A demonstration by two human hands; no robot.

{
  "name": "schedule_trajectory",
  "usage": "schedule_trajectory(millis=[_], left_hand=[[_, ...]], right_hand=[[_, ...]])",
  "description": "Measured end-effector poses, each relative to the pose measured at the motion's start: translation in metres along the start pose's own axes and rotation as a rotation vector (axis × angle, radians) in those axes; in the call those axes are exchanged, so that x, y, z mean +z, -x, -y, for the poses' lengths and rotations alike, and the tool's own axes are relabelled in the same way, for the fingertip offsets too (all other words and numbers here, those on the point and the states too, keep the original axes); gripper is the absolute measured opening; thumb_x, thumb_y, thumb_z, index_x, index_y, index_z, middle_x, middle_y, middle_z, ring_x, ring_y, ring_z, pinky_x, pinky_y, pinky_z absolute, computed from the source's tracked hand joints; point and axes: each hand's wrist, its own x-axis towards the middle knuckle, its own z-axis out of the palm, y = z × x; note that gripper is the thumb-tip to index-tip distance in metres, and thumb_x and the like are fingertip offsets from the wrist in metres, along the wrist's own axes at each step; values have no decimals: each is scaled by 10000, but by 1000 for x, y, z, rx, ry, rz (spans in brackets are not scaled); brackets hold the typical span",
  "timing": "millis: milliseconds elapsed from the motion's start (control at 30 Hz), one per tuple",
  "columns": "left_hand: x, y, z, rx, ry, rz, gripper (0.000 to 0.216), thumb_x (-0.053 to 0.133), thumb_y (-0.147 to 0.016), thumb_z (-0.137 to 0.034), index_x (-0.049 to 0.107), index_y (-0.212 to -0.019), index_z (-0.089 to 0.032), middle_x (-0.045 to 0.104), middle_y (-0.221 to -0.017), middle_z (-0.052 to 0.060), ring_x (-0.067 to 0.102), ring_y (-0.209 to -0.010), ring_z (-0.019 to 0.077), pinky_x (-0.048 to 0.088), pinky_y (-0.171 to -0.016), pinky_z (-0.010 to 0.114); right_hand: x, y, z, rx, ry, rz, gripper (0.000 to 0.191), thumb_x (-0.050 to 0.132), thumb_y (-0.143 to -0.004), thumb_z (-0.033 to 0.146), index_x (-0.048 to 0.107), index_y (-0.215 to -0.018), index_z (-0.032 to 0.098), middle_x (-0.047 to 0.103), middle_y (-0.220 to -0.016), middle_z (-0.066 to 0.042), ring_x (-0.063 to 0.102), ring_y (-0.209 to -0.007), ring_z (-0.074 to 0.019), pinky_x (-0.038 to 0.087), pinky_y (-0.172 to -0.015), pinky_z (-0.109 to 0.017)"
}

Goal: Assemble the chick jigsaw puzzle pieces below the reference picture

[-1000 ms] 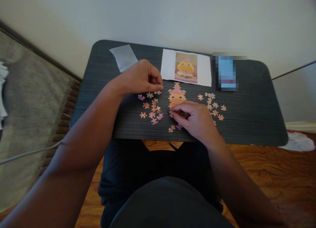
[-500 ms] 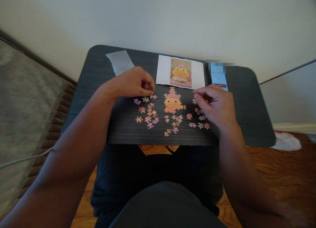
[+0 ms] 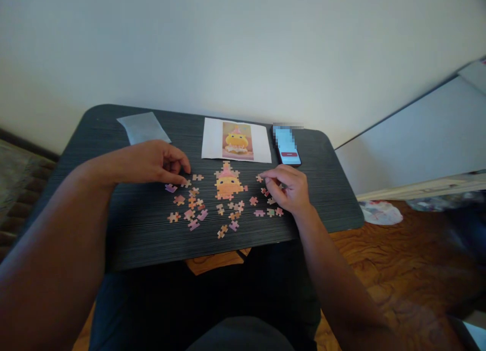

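A partly joined jigsaw puzzle [image 3: 228, 184] shows a yellow figure's face and pink hat in the middle of the dark table. My left hand [image 3: 161, 161] is at its left, fingers curled, thumb and index finger apart. The thumb tip reaches a loose puzzle piece [image 3: 186, 183] lying on the table. To the right of the joined part, my right hand [image 3: 288, 188] has thumb and index finger pinched at a pale puzzle piece [image 3: 259, 179]. Loose pieces lie around both hands, among them a purple piece [image 3: 170, 188] and an orange piece [image 3: 173, 217].
A printed sheet [image 3: 261, 143] with the yellow figure's picture lies behind the puzzle. A phone [image 3: 290, 157] with a lit screen is at its right, a clear plastic bag [image 3: 142, 128] at its left. The table [image 3: 152, 244] stands against a white wall.
The view has shifted, so the table appears lower and further left. My left thumb has moved onto a loose piece. My right fingertips have come down to the pale piece.
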Motion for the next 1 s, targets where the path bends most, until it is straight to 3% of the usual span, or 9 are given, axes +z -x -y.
schedule_trajectory(millis=[167, 333, 733, 1000], left_hand=[[0, 4, -17, -72, 18, 40, 433, 909, -906, -586, 897, -1148, -226, 816, -762, -12, 680, -741, 164, 439, -672, 302], [2, 6, -33, -44, 107, 43, 287, 876, -888, -441, 859, -1021, -187, 857, -831, 40, 748, -724, 171, 479, -681, 280], [5, -2, -28, 16, 46, -8, 160, 873, -876, -312, 888, -957, -175, 813, -740, 26, 709, -658, 157, 478, -655, 281], [7, -2, -28, 89, 156, -5, 157, 882, -876, -318, 894, -952, -181, 829, -771, 32, 735, -682, 159, 483, -667, 278]], right_hand=[[1, 2, -2, -59, -26, -23, 227, 680, -1028, 225, 898, -1084, 252, 854, -853, -22, 735, -684, -204, 553, -676, -380], [3, 9, -12, -78, -19, -83, 224, 717, -1031, 190, 913, -1099, 274, 810, -769, 14, 693, -606, -176, 499, -607, -355], [6, 13, -19, -39, 3, -139, 187, 790, -1004, 210, 954, -1065, 275, 866, -781, 9, 705, -561, -165, 504, -550, -347], [6, 15, -21, -1, 10, -167, 176, 804, -1023, 256, 964, -1065, 315, 818, -703, 13, 636, -496, -190, 437, -515, -400]])
